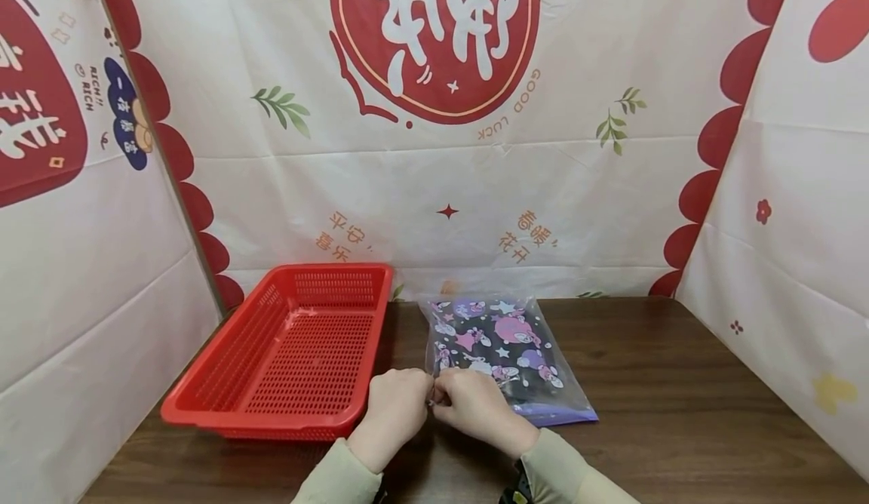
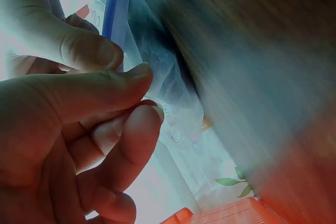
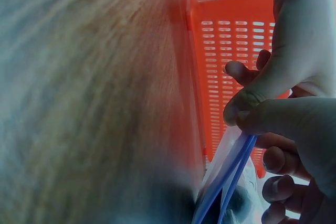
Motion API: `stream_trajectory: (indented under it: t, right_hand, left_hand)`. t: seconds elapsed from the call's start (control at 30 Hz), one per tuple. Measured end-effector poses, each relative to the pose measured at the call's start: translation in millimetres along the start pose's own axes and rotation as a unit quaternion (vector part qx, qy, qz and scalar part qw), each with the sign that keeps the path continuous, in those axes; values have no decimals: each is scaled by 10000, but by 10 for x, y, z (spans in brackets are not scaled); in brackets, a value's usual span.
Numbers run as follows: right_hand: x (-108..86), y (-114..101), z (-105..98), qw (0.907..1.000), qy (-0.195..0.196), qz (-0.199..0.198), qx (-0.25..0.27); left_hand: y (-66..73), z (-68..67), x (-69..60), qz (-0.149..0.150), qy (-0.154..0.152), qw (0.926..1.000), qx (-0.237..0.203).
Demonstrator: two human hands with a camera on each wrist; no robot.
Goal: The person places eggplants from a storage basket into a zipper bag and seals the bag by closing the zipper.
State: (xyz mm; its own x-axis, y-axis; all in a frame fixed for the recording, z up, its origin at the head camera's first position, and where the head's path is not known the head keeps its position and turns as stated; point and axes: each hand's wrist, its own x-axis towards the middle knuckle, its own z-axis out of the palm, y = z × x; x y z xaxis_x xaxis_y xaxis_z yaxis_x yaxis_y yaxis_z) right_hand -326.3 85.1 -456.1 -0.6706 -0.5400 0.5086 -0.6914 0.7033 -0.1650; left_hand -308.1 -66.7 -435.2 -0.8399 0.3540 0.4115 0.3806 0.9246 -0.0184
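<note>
A clear zip-lock bag [image 1: 573, 387] lies on the table, with a dark cloth-like item [image 1: 502, 353] inside, printed with pink and purple cartoon figures and stars. Its blue-purple zip strip [image 3: 214, 195] runs along the edge nearest the person; in the right wrist view its two blue lines stand apart lower down. At the bag's near left corner the two hands meet. The left hand [image 1: 397, 406] pinches that corner between thumb and forefinger. Right beside it, the right hand [image 1: 475, 404] pinches the zip edge, its thumb against the left thumb. The fingers hide the corner itself.
To the left of the hands stands a red plastic basket [image 1: 366, 406] with slotted walls, close to the left wrist. Brown wooden tabletop [image 1: 665, 406] extends to the right of the bag. Printed white cloth [image 1: 570, 210] hangs behind and at both sides.
</note>
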Motion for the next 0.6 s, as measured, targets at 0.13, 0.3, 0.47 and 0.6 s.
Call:
stream_trajectory:
  t: [0.13,0.3,0.47,0.6]
  right_hand:
    - [4,10,13,10000,32,-18,-5]
    - [11,11,0,10000,-27,-26,42]
    - [-6,12,-12,9998,-102,-71,139]
    - [-1,21,-24,9997,-171,-76,167]
  left_hand:
    - [-14,15,18,-38,-82,10000,5]
    - [-25,15,32,-112,-234,9996,-80]
    - [-12,12,15,-168,-340,9992,-138]
    - [-13,0,14,-143,-287,9994,-103]
